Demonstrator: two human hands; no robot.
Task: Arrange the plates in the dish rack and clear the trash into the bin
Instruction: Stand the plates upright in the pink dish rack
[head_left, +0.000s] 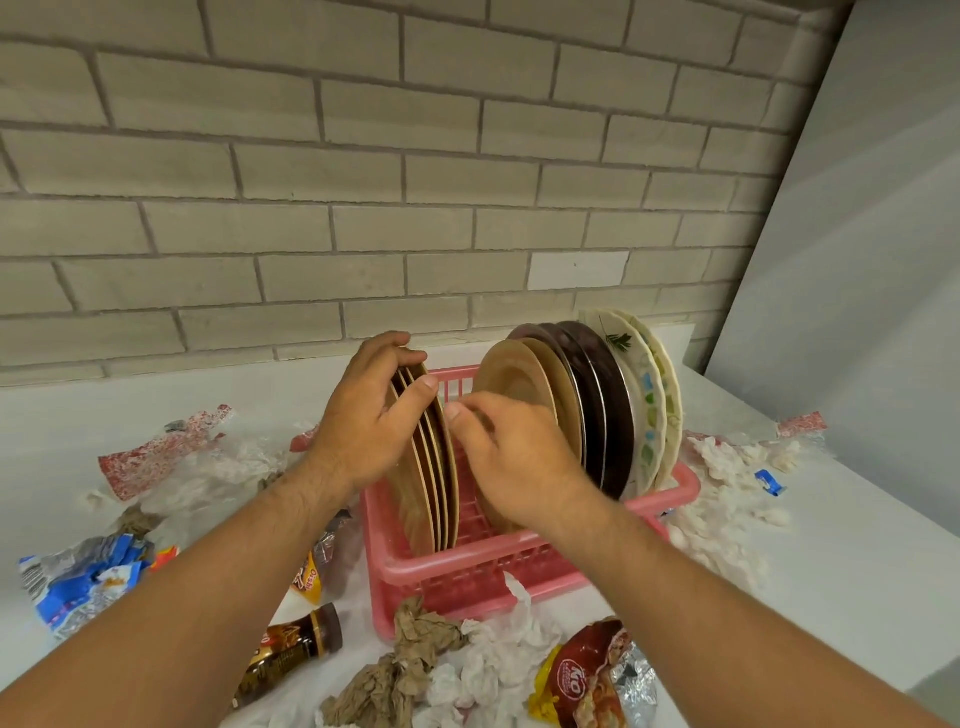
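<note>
1. Left hand (363, 421) grips tan plates (440, 480) upright in the rack (467, 574).
2. Right hand (519, 462), fingers curled, sits just right of them; grip unclear.
3. Other plates (613, 415) stand beyond it.
4. Tissues (488, 662), bottle (291, 649) and wrappers (592, 675) lie nearer than both hands.

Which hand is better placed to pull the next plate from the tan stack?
Probably the right hand: it seems free in the gap beside the tan stack, while the left hand grips that stack upright in the pink rack.
</note>
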